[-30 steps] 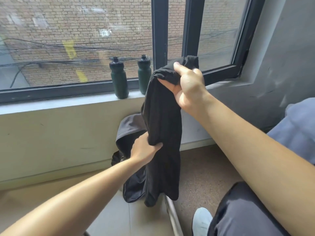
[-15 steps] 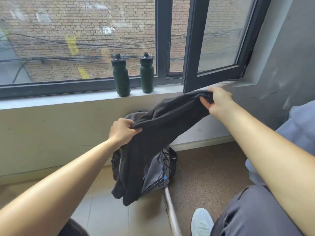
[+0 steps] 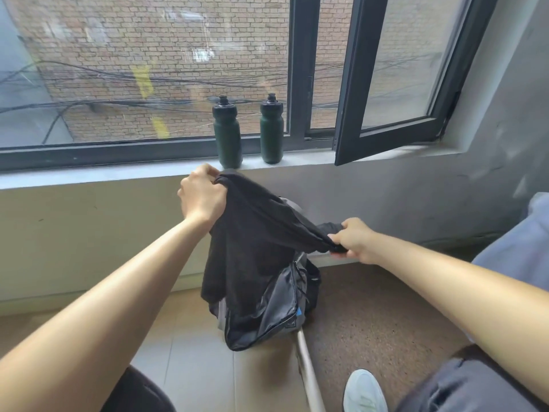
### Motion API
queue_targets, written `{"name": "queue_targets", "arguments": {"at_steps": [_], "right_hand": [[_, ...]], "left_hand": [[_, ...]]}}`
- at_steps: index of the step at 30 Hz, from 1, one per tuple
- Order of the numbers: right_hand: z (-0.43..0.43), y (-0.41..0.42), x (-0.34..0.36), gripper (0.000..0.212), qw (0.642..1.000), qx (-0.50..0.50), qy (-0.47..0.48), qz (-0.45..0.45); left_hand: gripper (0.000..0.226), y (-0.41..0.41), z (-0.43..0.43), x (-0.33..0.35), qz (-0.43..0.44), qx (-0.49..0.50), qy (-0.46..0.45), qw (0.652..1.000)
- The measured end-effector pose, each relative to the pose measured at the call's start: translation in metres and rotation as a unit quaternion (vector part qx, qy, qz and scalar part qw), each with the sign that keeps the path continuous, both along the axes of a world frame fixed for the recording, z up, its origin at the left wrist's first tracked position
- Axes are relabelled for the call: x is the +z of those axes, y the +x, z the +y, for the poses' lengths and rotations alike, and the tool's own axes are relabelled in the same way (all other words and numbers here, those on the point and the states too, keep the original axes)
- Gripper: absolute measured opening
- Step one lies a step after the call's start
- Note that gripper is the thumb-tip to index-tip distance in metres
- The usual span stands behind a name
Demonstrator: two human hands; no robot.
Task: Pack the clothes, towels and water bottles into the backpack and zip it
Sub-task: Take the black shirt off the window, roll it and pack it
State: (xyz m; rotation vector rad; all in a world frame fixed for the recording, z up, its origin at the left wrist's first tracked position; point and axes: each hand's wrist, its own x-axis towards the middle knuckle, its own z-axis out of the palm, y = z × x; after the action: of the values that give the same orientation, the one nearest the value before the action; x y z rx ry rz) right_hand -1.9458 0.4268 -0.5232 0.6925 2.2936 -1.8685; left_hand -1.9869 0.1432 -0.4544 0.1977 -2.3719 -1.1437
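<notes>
Garment [image 3: 249, 242] stretched over backpack [image 3: 267, 316]; left hand [image 3: 202, 197], right hand [image 3: 353, 240] each grip one end.

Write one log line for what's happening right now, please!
left hand: grips black garment | right hand: grips its other end | backpack: on floor behind it | water bottles: two, upright on windowsill

garment [image 3: 252, 239] is plain black, no print. backpack [image 3: 273, 316] grey w/ black panels & a tiny blue tag. left bottle [image 3: 227, 138] & right bottle [image 3: 271, 135] both dark green, black caps. window frame [image 3: 297, 84] black-ish. brick wall [image 3: 178, 40] outside reddish-brown w/ pale mortar lines. tiles [image 3: 193, 367] beige. shoe [image 3: 364, 391] white, maybe pale mint, hard to tell tbh.
</notes>
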Motion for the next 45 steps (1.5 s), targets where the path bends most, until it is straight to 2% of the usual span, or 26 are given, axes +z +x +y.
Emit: {"name": "queue_targets", "arguments": {"at_steps": [2,5,7,8,10,12,13,15,17,19,22,24,27,29,34,39,42,45], "right_hand": [[-0.013,0.004,-0.010,0.056,0.999,0.019,0.013,-0.026],[-0.030,0.012,-0.026,0.027,0.995,0.060,0.030,-0.071],[-0.038,0.018,-0.035,0.018,0.984,0.119,0.069,-0.111],[-0.041,0.021,-0.037,0.021,0.973,0.161,0.098,-0.133],[-0.041,0.022,-0.034,0.042,0.945,0.228,0.177,-0.156],[-0.041,0.014,-0.024,0.064,0.944,0.239,0.217,-0.075],[-0.040,0.010,-0.015,0.070,0.953,0.228,0.200,-0.008],[-0.039,0.003,0.012,0.073,0.956,0.204,0.169,0.123],[-0.037,0.002,0.040,0.076,0.944,0.205,0.149,0.213],[-0.034,0.005,0.060,0.085,0.933,0.226,0.136,0.245],[-0.034,0.010,0.070,0.097,0.901,0.300,0.190,0.249],[-0.036,0.009,0.066,0.085,0.896,0.338,0.182,0.223],[-0.034,0.007,0.057,0.034,0.891,0.361,0.192,0.199],[-0.027,0.005,0.056,0.021,0.891,0.348,0.216,0.197],[-0.011,0.009,0.066,0.032,0.923,0.329,0.098,0.176],[-0.020,0.012,0.069,0.023,0.938,0.276,0.052,0.201],[-0.032,0.015,0.074,0.024,0.946,0.251,0.019,0.202],[-0.041,0.022,0.079,0.027,0.943,0.273,-0.008,0.191]], "left_hand": [[0.033,0.003,0.003,0.001,0.007,0.001,-0.012,1.000],[0.038,0.004,0.006,0.001,0.001,-0.011,-0.019,1.000],[0.039,0.002,0.007,-0.001,0.006,-0.043,0.003,0.999],[0.037,0.000,0.006,-0.002,0.005,-0.071,0.024,0.997],[0.028,-0.002,0.005,-0.005,-0.005,-0.142,0.070,0.987],[0.025,-0.001,0.004,-0.007,-0.015,-0.204,0.106,0.973],[0.027,0.001,0.004,-0.008,-0.019,-0.230,0.120,0.966],[0.031,0.005,0.003,-0.008,-0.030,-0.272,0.147,0.951],[0.028,0.013,0.003,-0.005,-0.054,-0.319,0.193,0.926],[0.022,0.022,0.004,0.000,-0.086,-0.369,0.240,0.894],[0.019,0.031,0.003,0.003,-0.108,-0.417,0.255,0.866],[0.016,0.033,0.003,0.004,-0.112,-0.433,0.251,0.859],[0.016,0.034,0.001,0.001,-0.113,-0.439,0.232,0.861],[0.018,0.033,-0.003,0.000,-0.109,-0.430,0.202,0.873],[0.027,0.028,-0.010,-0.002,-0.072,-0.363,0.129,0.920],[0.023,0.027,-0.006,-0.001,-0.076,-0.335,0.097,0.934],[0.022,0.026,0.000,0.000,-0.106,-0.324,0.119,0.932],[0.026,0.027,0.009,0.002,-0.128,-0.312,0.182,0.924]]}}
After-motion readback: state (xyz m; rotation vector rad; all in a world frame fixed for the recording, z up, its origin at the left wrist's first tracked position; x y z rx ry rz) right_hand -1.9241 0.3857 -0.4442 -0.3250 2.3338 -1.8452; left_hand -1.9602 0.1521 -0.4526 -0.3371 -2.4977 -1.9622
